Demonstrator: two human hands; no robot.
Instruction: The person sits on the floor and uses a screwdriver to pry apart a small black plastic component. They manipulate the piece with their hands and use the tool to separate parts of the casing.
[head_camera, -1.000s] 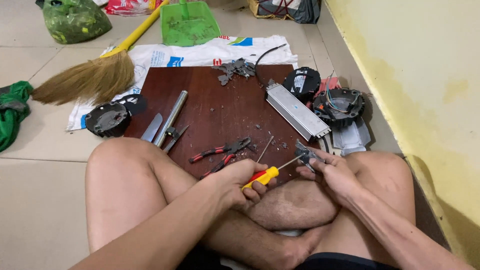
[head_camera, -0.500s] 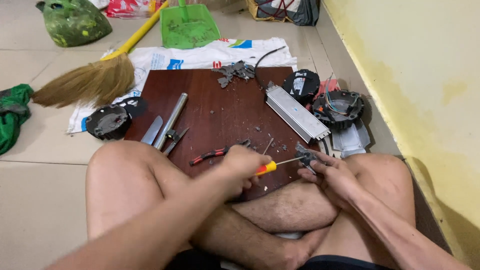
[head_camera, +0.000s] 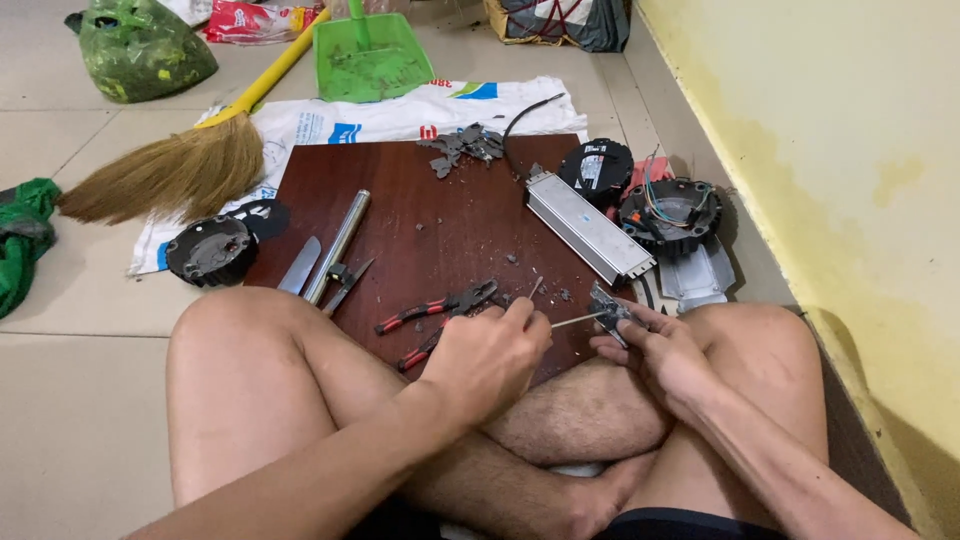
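Note:
I sit cross-legged on the floor behind a dark red wooden board (head_camera: 430, 220). My left hand (head_camera: 487, 355) is closed around a screwdriver (head_camera: 575, 320); its handle is hidden in the fist and the thin metal shaft points right. The shaft tip meets a small grey metal part (head_camera: 607, 308) that my right hand (head_camera: 655, 350) pinches above my right knee. Red-handled pliers (head_camera: 435, 310) lie on the board just left of my left hand.
On the board lie a long silver box (head_camera: 588, 226), a metal tube (head_camera: 338, 245), a knife blade (head_camera: 299, 266) and grey scraps (head_camera: 462, 146). Round black housings (head_camera: 211, 250) (head_camera: 669, 213) flank it. A broom (head_camera: 190, 165), green dustpan (head_camera: 370, 62) and yellow wall (head_camera: 830, 150) surround.
My left hand has rolled over the screwdriver, hiding its yellow handle that showed a second ago. The right hand has kept the small part in place.

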